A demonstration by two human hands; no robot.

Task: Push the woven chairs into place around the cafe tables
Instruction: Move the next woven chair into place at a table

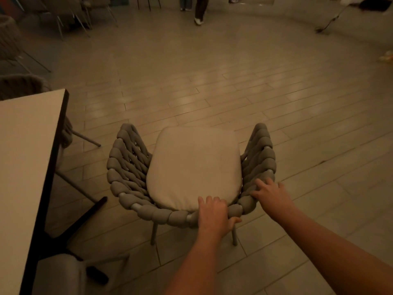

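A grey woven chair (125, 167) with a pale seat cushion (193, 167) stands on the tiled floor right in front of me, its back rim nearest to me. My left hand (214, 216) grips the back rim at its middle, fingers over the top and thumb below. My right hand (272, 194) holds the rim further right, where the back meets the right armrest, fingers curled over the weave. A cafe table (27, 156) with a light top and dark edge stands to the chair's left, apart from it.
The table's dark cross foot (85, 220) reaches toward the chair's left legs. Other woven chairs (19, 86) stand behind and under the table on the left. More chairs (70, 15) and a person's legs (201, 9) are at the far side. Open tiled floor lies ahead.
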